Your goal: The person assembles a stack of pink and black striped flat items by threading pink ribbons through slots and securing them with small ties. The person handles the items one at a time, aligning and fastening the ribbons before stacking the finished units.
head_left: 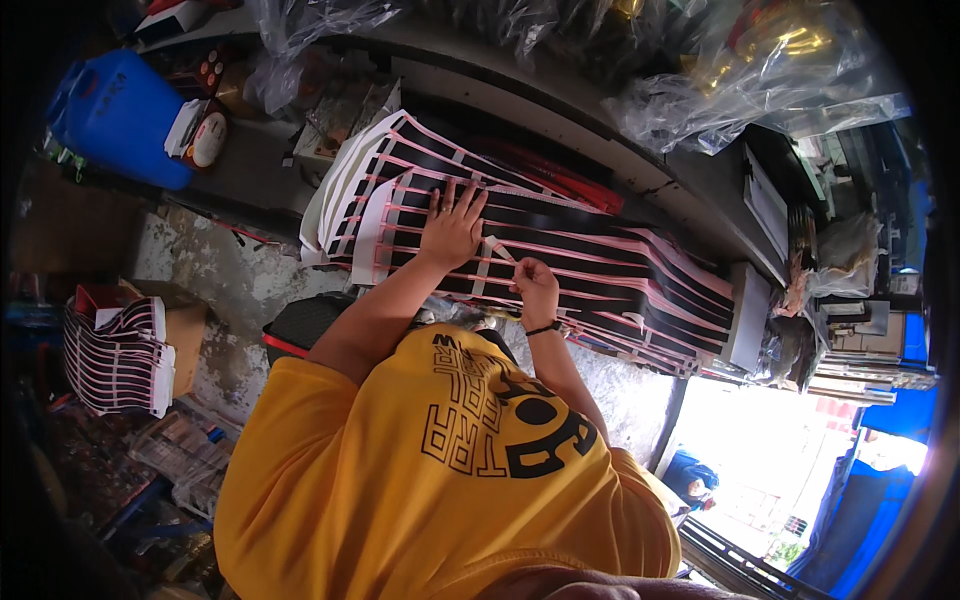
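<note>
Long black sheets with pale pink stripes (560, 235) lie in a stack across the bench in front of me. My left hand (455, 222) rests flat on the top sheet, fingers spread, near its left end. Just right of it, my right hand (537, 283) is closed in a pinch above the same sheet. From its fingertips a narrow pale strip (499, 249) runs toward my left hand. Part of the strip is lifted off the sheet. A dark band circles my right wrist.
A blue plastic container (125, 115) stands at the far left of the bench. Clear plastic bags (740, 85) hang over the back. More striped sheets (120, 355) lie by a cardboard box (185, 340) at left. A person (690, 480) is outside at lower right.
</note>
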`<state>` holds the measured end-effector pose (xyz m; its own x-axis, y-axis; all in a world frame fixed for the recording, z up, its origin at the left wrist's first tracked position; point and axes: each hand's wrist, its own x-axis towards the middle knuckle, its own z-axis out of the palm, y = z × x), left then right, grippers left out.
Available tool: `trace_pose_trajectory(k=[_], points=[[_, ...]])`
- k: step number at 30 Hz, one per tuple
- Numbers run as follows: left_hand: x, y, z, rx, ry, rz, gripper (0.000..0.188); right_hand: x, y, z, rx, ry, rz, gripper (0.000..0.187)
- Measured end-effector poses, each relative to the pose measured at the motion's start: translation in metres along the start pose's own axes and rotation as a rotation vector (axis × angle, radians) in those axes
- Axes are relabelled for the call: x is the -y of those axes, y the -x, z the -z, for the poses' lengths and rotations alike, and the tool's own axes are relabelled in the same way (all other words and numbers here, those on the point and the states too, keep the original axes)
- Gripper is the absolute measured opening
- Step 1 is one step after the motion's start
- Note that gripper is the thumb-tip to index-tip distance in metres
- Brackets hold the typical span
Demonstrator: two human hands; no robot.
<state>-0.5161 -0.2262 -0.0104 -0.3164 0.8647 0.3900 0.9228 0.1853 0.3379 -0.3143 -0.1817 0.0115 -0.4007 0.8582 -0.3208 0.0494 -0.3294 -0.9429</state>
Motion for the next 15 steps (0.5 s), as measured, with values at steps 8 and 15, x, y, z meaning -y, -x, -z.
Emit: trace_pose_trajectory(k=[8,15], points=[[0.002,-0.001,-0.006,-0.047,-0.051,-0.021,0.051,0.011,0.045,0.016,-0.011,-0.059,-0.061,0.012],[0.001,-0.001,-0.007,0.014,-0.071,0.001,0.052,0.017,0.068,0.03,-0.047,-0.074,-0.006,0.004]])
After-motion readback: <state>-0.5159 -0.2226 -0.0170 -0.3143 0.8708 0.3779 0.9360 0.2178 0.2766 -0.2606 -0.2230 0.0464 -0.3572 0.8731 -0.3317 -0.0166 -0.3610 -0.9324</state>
